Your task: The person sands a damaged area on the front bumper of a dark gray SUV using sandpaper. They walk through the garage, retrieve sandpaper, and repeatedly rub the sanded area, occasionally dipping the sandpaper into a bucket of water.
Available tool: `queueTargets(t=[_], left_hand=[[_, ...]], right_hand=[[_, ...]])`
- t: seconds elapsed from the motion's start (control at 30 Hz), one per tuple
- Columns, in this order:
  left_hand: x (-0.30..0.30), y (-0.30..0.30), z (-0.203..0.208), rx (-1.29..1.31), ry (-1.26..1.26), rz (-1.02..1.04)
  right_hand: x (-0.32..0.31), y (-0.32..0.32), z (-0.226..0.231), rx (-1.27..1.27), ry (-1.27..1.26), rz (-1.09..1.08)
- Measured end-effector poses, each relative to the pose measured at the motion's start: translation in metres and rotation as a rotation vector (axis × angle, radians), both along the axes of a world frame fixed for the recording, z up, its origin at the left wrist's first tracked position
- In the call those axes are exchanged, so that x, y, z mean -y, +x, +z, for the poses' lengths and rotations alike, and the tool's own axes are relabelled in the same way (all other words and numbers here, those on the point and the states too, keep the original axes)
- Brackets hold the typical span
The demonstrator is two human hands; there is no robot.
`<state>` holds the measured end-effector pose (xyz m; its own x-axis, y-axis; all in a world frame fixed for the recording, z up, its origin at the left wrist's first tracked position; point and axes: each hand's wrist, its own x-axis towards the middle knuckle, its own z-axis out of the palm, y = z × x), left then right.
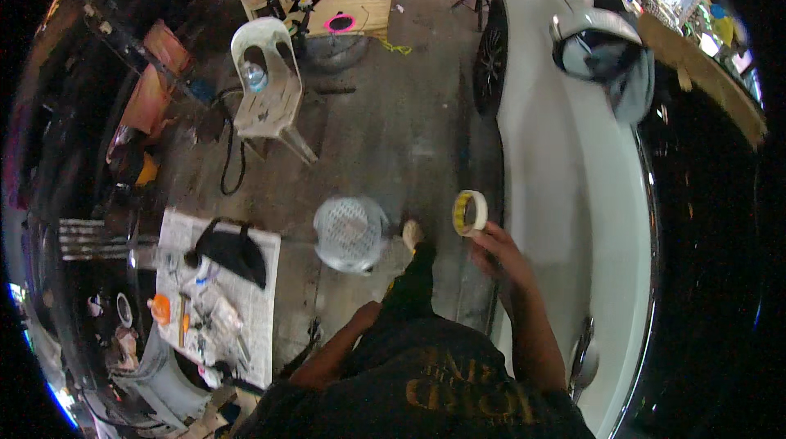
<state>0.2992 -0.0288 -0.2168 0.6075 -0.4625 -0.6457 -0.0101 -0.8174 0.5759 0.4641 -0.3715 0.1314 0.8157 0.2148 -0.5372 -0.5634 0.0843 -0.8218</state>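
In my right hand (497,251) is a roll of masking tape (481,211), pale with a yellow inner core, pinched at its lower edge. The roll is held up beside the white car (565,218), apart from its body panel. Down by my thigh hangs my left hand (366,316), its fingers mostly out of sight against my dark trousers. Nothing shows in the left hand.
A grey perforated stool (351,234) stands ahead of me. Newspaper (266,308) at the left bears tools, an orange item (160,309) and a black piece (233,251). Beyond is a plastic chair (270,83) with a bottle; the car mirror (602,54) juts out at the right.
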Motion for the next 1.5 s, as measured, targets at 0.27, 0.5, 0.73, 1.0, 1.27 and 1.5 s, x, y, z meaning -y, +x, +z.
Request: queueTargets(t=[0.27, 0.5, 0.73, 1.0, 1.27, 1.5], left_hand=[[0.020, 0.203, 0.096, -0.526, -0.689, 0.693], [-0.012, 0.312, 0.111, -0.564, -0.553, 0.782], [-0.052, 0.481, 0.075, -0.501, -0.355, 0.941], [-0.040, 0.713, 0.034, -0.389, -0.307, 1.193], [-0.088, 1.048, -0.039, -0.120, -0.256, 1.339], [-0.188, 1.335, -0.120, -0.042, -0.212, 1.534]], right_hand=[[-0.058, 0.307, -0.107, -0.071, -0.107, 0.038], [-0.075, 0.524, -0.210, -0.115, -0.449, 0.076], [0.068, 0.691, -0.372, -0.205, -0.281, -0.152], [0.188, 0.832, -0.440, -0.386, -0.674, 0.100], [0.135, 0.976, -0.331, -0.300, -0.488, 0.178], [0.078, 1.116, -0.306, -0.296, -0.481, 0.026]])
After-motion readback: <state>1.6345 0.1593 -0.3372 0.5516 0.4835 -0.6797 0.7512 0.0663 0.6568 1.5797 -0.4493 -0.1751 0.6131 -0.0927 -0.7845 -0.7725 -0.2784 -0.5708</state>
